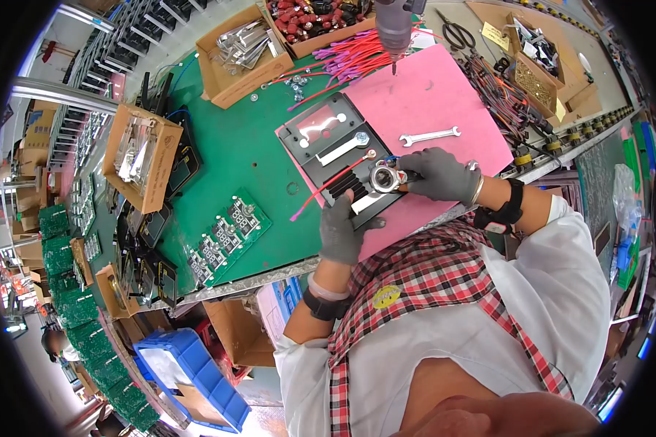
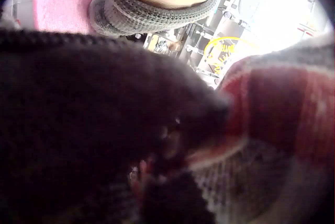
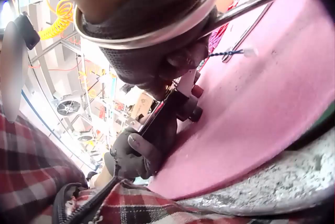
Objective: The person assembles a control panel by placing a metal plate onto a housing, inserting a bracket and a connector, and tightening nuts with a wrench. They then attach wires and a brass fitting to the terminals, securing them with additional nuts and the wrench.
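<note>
A black case (image 1: 299, 138) with metal bars and a bolt in it lies across the pink mat. My left hand (image 1: 342, 231), in a grey glove, grips its near left edge, thumb on top. A red cable (image 1: 328, 186) with a ring terminal runs over the case. My right hand (image 1: 444, 175), gloved too, holds a metal tool whose round head (image 1: 384, 178) is over the case's near right part. The tool's shaft (image 3: 256, 7) sticks out past the wrist in the right wrist view. Dark, blurred fabric fills most of the left wrist view.
An open-ended wrench (image 1: 430, 136) lies on the pink mat (image 1: 452, 95). Overhead hangs a power screwdriver (image 1: 393, 33). Green circuit boards (image 1: 229, 237) rest at left. Cardboard boxes (image 1: 215, 87) of metal parts, red cables (image 1: 350, 58) and scissors (image 1: 455, 33) stand or lie farther back.
</note>
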`<state>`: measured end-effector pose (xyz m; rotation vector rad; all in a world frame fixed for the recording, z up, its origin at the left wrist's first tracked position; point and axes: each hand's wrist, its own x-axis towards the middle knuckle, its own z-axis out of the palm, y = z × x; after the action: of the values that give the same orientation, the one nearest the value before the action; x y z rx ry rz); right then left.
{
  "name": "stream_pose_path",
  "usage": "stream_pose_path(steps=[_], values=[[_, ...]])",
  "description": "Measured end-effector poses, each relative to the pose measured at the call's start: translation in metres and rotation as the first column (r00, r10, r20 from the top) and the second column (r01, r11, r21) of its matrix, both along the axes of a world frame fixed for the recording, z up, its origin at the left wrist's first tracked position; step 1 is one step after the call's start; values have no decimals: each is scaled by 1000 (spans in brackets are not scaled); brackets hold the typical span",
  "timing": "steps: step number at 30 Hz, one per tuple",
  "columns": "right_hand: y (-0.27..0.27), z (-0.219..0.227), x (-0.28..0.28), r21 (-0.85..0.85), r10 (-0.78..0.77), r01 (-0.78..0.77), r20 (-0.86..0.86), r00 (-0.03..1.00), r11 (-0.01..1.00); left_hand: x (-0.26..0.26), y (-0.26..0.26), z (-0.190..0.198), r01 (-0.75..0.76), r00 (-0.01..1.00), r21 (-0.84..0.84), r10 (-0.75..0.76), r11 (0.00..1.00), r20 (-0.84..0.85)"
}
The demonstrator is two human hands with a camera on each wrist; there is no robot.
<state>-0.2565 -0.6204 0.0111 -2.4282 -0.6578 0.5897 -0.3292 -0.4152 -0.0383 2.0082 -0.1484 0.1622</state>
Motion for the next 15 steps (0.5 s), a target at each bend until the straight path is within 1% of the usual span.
stream_pose_path(steps=[1, 3, 4, 5, 7, 8, 9, 10, 11, 12, 13, 15], values=[[-1, -6, -3, 17, 12, -14, 120, 993, 1000, 0, -6, 4, -58, 998, -56, 56, 997, -20], [-1, -9, -6, -41, 14, -10, 96, 995, 999, -1, -8, 10, -56, 998, -98, 53, 994, -30], [0, -7, -6, -68, 14, -8, 84, 996, 998, 0, -5, 12, 4, 1000, -83, -5, 997, -15], [-3, 0, -6, 20, -20, 20, -9, 1000, 1000, -1, -2, 13, 64, 998, -66, -65, 996, -1], [-12, 28, -2, 184, -58, 96, -206, 977, 978, -3, 1, 5, 28, 999, -17, -28, 999, -21], [-21, 29, 2, 229, 20, -33, 61, 998, 973, -4, 1, 3, 15, 999, -39, -17, 999, -49], [-24, 34, 6, 146, 44, -54, 72, 996, 988, -5, 1, 0, 0, 997, -62, -5, 998, -77], [-27, 41, 11, 63, 67, -72, 83, 994, 995, -4, 0, -1, -9, 993, -129, -7, 992, -121], [-31, 46, 15, -22, 87, -85, 94, 992, 996, -3, -1, 1, -25, 984, -229, -16, 973, -179], [-33, 42, 19, -96, 147, -135, 130, 981, 986, -2, -3, 4, -53, 972, -325, -26, 944, -235], [-33, 43, 23, -156, 201, -190, 59, 978, 969, -1, -5, 13, -100, 951, -444, -46, 890, -306], [-24, 47, 31, -257, 298, -313, -97, 950, 914, -1, -3, 15, -78, 954, -381, -42, 921, -298]])
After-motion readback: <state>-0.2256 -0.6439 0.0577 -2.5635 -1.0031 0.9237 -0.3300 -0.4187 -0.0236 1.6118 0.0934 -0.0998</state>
